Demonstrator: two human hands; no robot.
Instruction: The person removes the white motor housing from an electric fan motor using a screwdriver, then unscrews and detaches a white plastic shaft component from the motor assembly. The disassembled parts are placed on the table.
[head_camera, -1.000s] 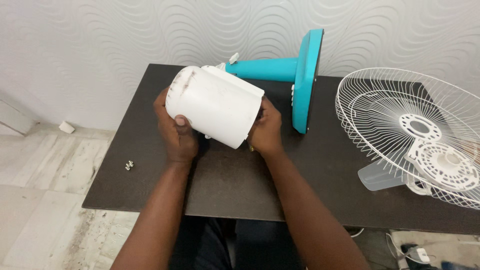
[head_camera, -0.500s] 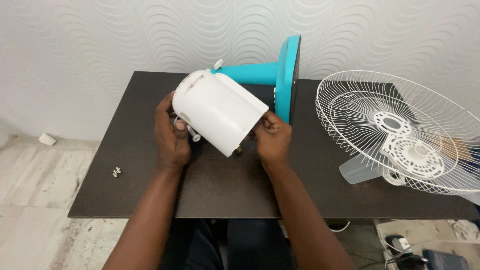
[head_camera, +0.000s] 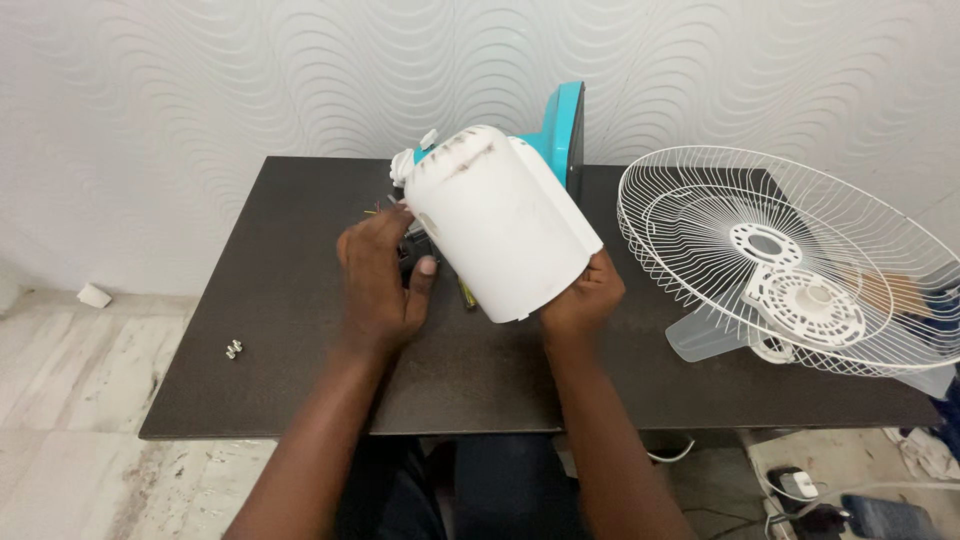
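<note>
— Holding what, and where?
— A white fan motor housing (head_camera: 500, 225), lifted over the dark table (head_camera: 290, 330), long axis running from 11 to 5 o'clock.
— The grips?
— Right hand (head_camera: 582, 300) pinches the housing's lower rim at 5 o'clock; left hand (head_camera: 380, 280), fingers loosely spread, touches its side at 9 o'clock — equally near. A white wire grille (head_camera: 790, 260) lies at 3 o'clock.
</note>
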